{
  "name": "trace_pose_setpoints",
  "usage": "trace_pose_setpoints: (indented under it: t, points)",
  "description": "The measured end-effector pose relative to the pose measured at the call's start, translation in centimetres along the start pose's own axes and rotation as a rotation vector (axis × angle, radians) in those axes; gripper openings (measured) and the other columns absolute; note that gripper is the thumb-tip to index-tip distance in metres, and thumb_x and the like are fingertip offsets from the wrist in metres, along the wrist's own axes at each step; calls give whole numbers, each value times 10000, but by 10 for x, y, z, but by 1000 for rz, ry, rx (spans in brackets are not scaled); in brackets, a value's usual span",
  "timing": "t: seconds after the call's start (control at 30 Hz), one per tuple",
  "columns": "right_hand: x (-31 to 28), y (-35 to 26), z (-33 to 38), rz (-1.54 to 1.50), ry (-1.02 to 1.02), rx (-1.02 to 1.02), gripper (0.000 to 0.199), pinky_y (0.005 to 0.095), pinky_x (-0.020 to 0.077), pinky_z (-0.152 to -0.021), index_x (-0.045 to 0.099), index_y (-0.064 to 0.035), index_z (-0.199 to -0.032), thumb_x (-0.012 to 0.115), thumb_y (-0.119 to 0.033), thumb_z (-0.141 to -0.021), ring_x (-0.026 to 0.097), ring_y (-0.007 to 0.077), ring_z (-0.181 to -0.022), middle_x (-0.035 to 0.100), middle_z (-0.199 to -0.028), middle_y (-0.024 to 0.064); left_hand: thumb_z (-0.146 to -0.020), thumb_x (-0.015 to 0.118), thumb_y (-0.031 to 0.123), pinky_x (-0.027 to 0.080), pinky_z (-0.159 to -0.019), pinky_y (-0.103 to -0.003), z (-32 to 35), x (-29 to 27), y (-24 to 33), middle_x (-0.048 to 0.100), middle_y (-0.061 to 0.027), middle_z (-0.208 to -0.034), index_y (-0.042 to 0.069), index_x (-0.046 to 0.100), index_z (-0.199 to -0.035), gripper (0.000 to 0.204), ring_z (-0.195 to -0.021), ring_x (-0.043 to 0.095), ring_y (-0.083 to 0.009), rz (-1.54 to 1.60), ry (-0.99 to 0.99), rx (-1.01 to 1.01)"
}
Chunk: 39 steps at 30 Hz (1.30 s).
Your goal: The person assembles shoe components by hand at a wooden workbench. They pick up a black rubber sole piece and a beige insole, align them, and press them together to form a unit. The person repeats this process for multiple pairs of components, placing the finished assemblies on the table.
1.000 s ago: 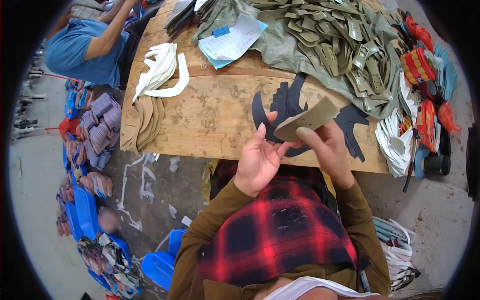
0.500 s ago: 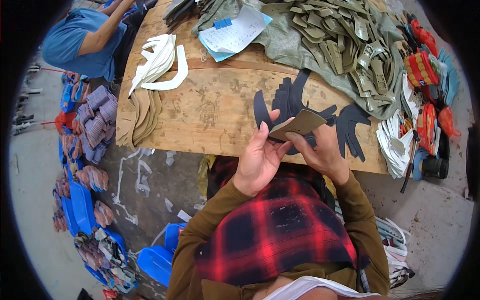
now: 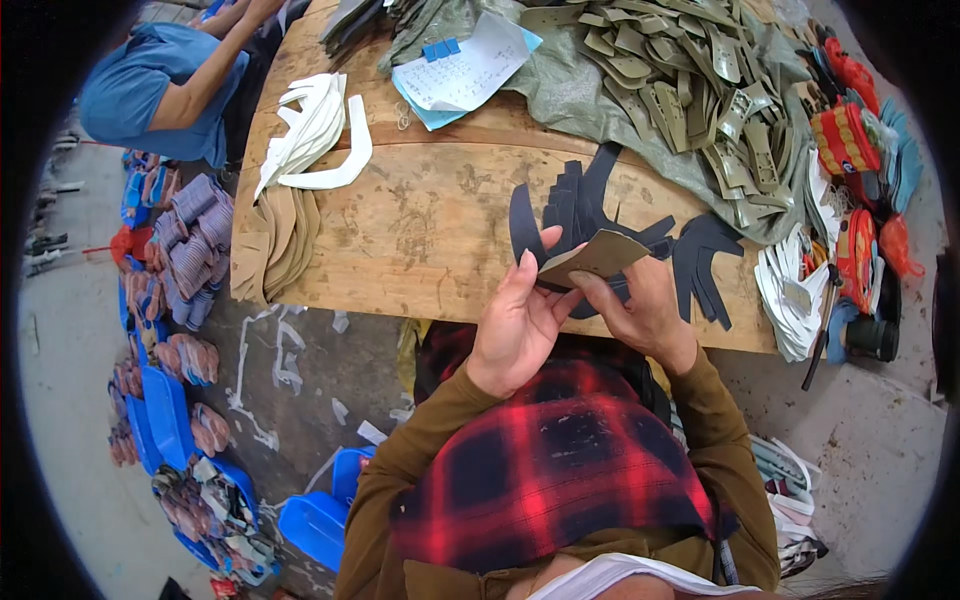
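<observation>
A tan, flat shoe-upper piece (image 3: 598, 255) is pinched in my right hand (image 3: 642, 312), with the thumb lying on its near face and the fingers mostly hidden behind it. My left hand (image 3: 520, 325) is turned palm up at the piece's left edge. Its thumb and fingers close around the lower end of a dark navy curved piece (image 3: 523, 222); whether this joins the tan one is hidden. Just beyond my hands, overlapping navy cut pieces (image 3: 575, 200) lie on the wooden table (image 3: 420, 220). More navy V-shaped pieces (image 3: 703, 262) lie to the right.
White cut pieces (image 3: 305, 135) and tan pieces (image 3: 275, 245) are stacked at left. Paper sheets (image 3: 465, 70) lie at the back, beside olive pieces (image 3: 660, 60) heaped on a green sheet. A co-worker in blue (image 3: 155, 95) sits far left. Blue trays (image 3: 315, 525) stand on the floor.
The tan piece tilts slightly more, its top edge a little lower. Both hands keep nearly the same place and grip. The co-worker's arms have shifted slightly.
</observation>
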State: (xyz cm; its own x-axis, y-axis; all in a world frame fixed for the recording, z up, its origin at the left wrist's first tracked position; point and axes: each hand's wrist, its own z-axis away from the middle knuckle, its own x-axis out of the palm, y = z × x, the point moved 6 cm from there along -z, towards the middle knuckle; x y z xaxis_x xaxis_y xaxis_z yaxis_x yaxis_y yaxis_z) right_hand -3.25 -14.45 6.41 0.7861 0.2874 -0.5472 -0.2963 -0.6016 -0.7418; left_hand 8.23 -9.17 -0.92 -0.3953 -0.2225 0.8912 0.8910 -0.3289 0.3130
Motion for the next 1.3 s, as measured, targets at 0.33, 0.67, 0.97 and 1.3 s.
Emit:
trace_pose_setpoints:
  t: [0.33, 0.67, 0.97, 1.3]
  points:
    - [-5, -5, -7, 2, 11, -13, 294, 354, 504, -577, 570, 16, -1094, 689, -6, -825, 629, 298, -715, 623, -921, 144, -1059, 365, 348, 422, -1050, -385, -3, 8, 2, 534, -103, -1362, 74, 408, -1421, 456, -1227, 532, -216, -126, -13, 47]
    - [-3, -28, 14, 261, -2, -313, 308, 354, 515, -645, 581, 19, -1021, 658, -25, -726, 623, 280, -752, 603, -960, 160, -983, 583, 182, 517, -623, -259, 6, 33, 81, 704, -106, -777, -47, 666, -920, 251, -696, 671, -143, -1206, 139, 326]
    - [1, -34, 17, 319, 4, -222, 277, 326, 498, -598, 558, 15, -1011, 615, -30, -743, 602, 232, -700, 543, -858, 98, -908, 648, 38, 408, -492, -380, 43, 78, 68, 552, -164, -641, -21, 605, -838, 100, -540, 562, -305, -1676, 108, 747]
    - [13, -27, 21, 322, 52, -160, 267, 329, 477, -564, 540, 8, -984, 615, -35, -732, 568, 223, -644, 473, -795, 90, -912, 610, -5, 535, -654, -335, 54, 78, 59, 710, -152, -925, -44, 652, -1029, 131, -733, 683, -279, -1763, 55, 922]
